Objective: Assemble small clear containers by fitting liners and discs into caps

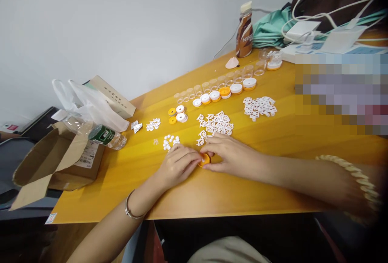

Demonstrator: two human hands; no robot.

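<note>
Near the front of the table, my left hand (178,165) and my right hand (226,154) meet at a small orange round plastic disc (206,160). The thumb and fingers of my right hand grip its right side. My left fingertips are pressed together at its left edge and cover part of it. Just beyond my right hand lies a pile of white openwork plastic pieces (220,122). Small white round pieces (167,142) are scattered beyond my left hand. Farther off stand orange and white discs (224,91) in a row, some stacked.
Clear plastic cups (206,88) line the back. More white pieces (259,106) lie at right, small parts (153,124) at left. A water bottle (107,137), open cardboard box (75,170) and plastic bag (91,109) occupy the left end. A brown drink bottle (244,30) stands behind.
</note>
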